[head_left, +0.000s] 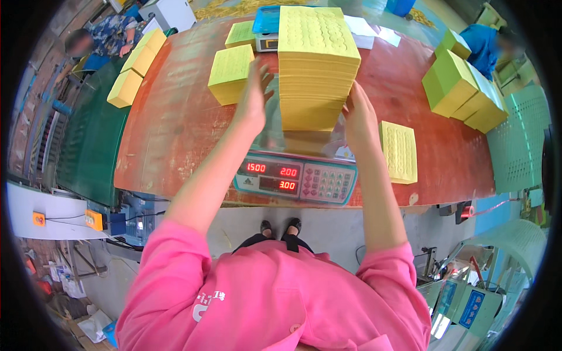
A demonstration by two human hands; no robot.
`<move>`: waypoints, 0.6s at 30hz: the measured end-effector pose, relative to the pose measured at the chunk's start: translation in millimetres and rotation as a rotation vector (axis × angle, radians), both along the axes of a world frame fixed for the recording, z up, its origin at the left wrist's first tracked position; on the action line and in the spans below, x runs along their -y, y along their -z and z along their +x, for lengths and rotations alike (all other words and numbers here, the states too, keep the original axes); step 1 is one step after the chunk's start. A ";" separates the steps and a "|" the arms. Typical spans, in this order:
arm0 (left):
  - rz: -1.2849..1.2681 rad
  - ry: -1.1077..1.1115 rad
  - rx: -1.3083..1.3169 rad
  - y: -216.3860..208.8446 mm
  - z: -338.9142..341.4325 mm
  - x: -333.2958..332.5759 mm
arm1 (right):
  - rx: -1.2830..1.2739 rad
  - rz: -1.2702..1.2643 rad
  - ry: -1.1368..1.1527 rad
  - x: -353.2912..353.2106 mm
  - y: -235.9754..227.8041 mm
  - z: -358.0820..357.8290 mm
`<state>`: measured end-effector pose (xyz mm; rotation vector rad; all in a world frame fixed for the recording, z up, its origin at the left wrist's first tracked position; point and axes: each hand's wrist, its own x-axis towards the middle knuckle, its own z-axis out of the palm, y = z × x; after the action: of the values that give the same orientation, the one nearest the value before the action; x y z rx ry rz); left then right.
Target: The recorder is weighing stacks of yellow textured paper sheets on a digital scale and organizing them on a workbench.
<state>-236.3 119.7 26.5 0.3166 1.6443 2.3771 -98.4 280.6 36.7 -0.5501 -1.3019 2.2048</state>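
Note:
A tall stack of yellow paper sheets (pixel 313 82), embossed with rows of round marks on top, stands on the shiny plate of a digital scale (pixel 295 178). The scale's red figures are lit. My left hand (pixel 255 96) is open to the left of the stack, fingers apart and a small gap from its side. On the other side my right hand (pixel 360 117) has its fingers stretched out along the stack's right face; they seem to touch it, though part of them is hidden. A shorter yellow paper block (pixel 232 70) sits just beyond my left hand.
On the red table (pixel 170 128), another yellow block (pixel 399 152) lies right of the scale. A second scale with a blue tray (pixel 269 22) stands behind the stack. More paper blocks (pixel 459 90) stand far right, others (pixel 136 67) far left. Two people sit beyond the table's sides.

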 end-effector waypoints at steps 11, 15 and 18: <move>-0.286 -0.090 0.414 94.4 123.7 249.2 | 0.152 -0.227 0.023 102.5 77.9 201.7; -0.236 -0.015 0.421 100.9 142.4 259.8 | 0.220 -0.341 0.048 149.0 92.4 202.8; -0.261 0.076 0.376 90.4 134.7 245.5 | 0.179 -0.303 -0.018 168.8 87.9 198.1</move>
<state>-101.7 -125.8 -63.9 -0.1086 1.6929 1.9830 99.7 111.8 -51.1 -0.8707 -1.0635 2.4306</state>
